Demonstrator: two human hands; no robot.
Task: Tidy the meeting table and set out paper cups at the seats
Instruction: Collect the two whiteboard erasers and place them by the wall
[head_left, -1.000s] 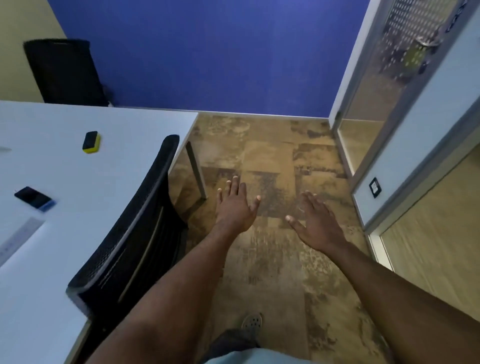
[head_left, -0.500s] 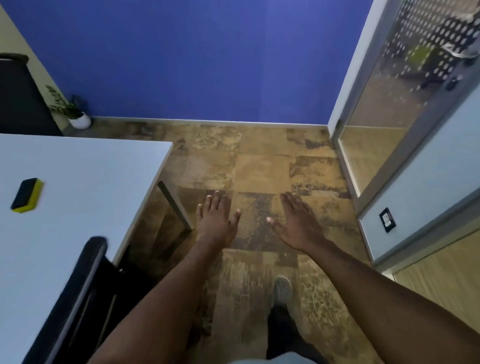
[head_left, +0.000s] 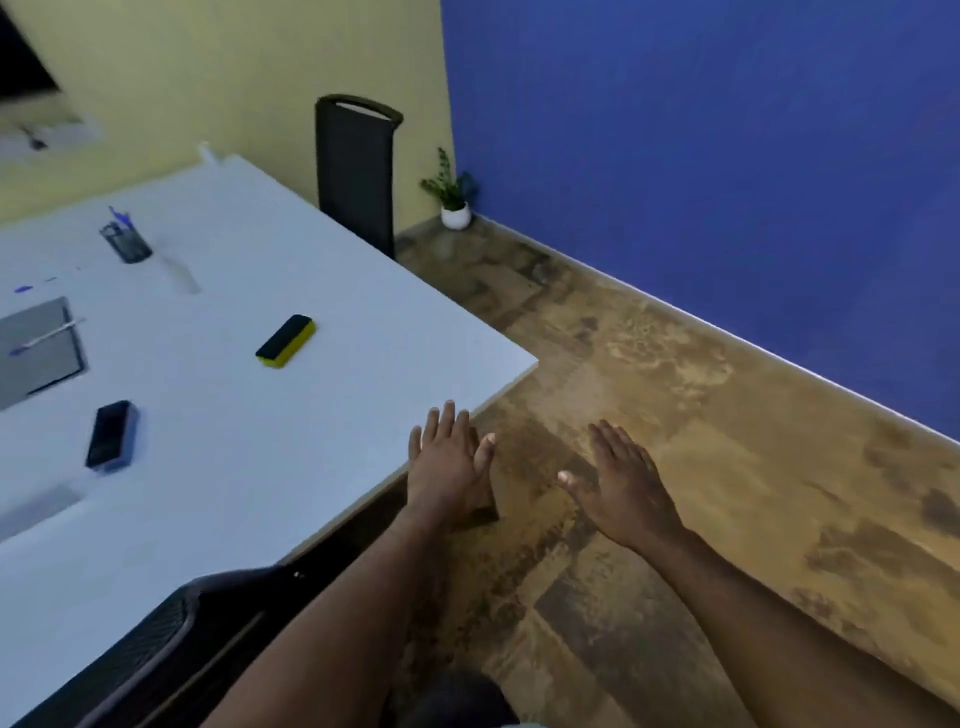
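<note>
The white meeting table (head_left: 322, 415) fills the left of the view. On it lie a black and yellow eraser (head_left: 285, 341), a black and blue eraser (head_left: 110, 435), a mesh pen holder (head_left: 126, 242) with blue pens, and a grey panel (head_left: 36, 353) with a pen across it. My left hand (head_left: 449, 462) hovers flat over the table's near right edge, fingers apart and empty. My right hand (head_left: 621, 480) is spread over the floor, also empty. No paper cups show.
A black chair (head_left: 358, 166) stands at the table's far side against the yellow wall. Another black mesh chair (head_left: 171, 639) is tucked in at the bottom left. A small potted plant (head_left: 452, 200) sits in the corner. Brown patterned floor (head_left: 675, 415) stretches right to the blue wall.
The view has swung left and tilted, bringing more of the table, the pen holder and the far chair into sight. The glass door has left the view. Both hands stay spread and empty.
</note>
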